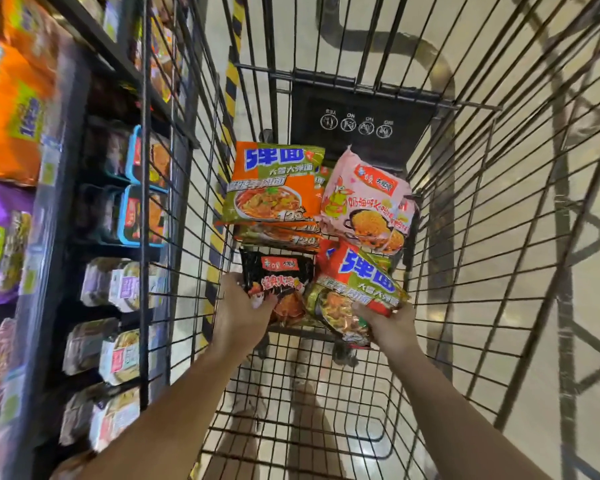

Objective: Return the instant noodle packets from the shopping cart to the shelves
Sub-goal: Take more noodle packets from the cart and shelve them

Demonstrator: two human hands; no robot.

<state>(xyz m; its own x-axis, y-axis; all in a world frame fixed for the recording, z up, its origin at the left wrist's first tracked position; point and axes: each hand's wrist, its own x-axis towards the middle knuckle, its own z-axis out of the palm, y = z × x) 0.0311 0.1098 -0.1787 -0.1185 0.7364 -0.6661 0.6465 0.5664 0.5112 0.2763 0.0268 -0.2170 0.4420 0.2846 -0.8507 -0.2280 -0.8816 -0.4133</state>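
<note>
Wire cart stands just right of the shelves, holding noodle packets at its far end. Shelves lie to the left, nearer the left hand, which grips a black packet. Right hand grips an orange packet. An orange stack and a pink packet remain beyond.

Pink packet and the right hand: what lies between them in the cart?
In the head view, an orange-and-green packet, gripped by the right hand, lies between it and the pink packet.
</note>
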